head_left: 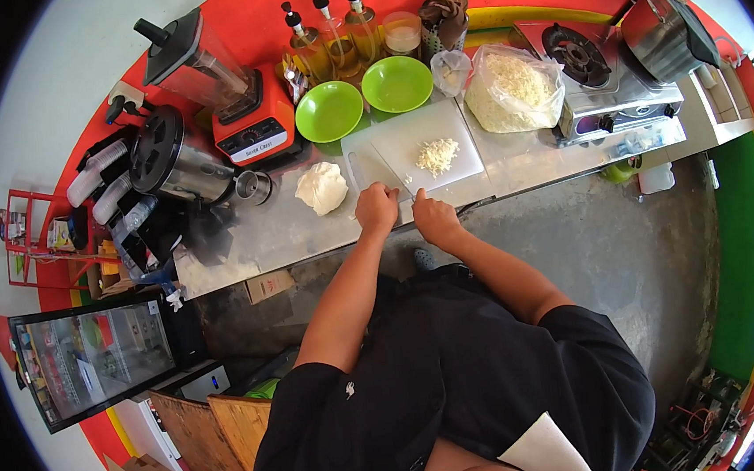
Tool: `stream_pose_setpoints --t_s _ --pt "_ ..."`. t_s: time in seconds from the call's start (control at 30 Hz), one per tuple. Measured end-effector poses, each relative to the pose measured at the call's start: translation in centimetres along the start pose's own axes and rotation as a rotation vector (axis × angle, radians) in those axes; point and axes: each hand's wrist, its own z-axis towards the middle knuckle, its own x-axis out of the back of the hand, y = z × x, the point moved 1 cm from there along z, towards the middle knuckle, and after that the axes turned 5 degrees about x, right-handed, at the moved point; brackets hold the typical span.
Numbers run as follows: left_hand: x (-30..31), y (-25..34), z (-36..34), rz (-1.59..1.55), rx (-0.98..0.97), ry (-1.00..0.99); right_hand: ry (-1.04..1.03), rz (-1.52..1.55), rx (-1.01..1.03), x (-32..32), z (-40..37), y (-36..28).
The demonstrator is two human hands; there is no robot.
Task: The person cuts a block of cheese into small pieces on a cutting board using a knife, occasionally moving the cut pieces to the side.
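Observation:
My right hand (436, 216) is closed round the handle end of a knife (395, 167), at the near edge of a white cutting board (458, 167). The blade points away over the board, slanting left. Close beside it on the left, my left hand (377, 207) is closed at the board's near edge; its fingertips are curled, and I cannot tell what is in them. A small pile of pale, finely chopped food (437, 155) lies on the board right of the blade. Left of the board sits a creamy-white, bunched lump (321, 188).
Two green bowls (329, 112) stand behind the board. Right of them are a clear bag of pale shreds (516, 90) and a gas stove (617, 79) with a pot (664, 31). To the left stand an orange blender (254, 132), a steel container (185, 158) and a metal cup (254, 187).

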Motion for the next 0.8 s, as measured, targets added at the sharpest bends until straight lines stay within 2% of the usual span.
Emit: stream_pose_setpoints --t_s 0.2,0.37,0.47,0.63,0.8 --pt "-0.1 0.3 -0.6 0.018 -0.082 0.031 0.034 -0.114 0.034 0.3 0.1 -0.2" --pt "0.6 0.8 -0.9 0.069 -0.095 0.010 0.033 -0.059 0.004 0.0 0.2 -0.5" --pt "0.7 1.0 -1.3 0.114 -0.133 -0.005 0.044 -0.075 0.058 0.4 0.1 -0.3" --pt "0.4 0.4 -1.6 0.081 -0.202 0.063 -0.009 -0.054 0.025 0.5 -0.8 -0.8" --pt "0.7 0.9 -1.4 0.083 -0.138 0.016 -0.042 -0.089 0.054 1.6 0.0 -0.8"
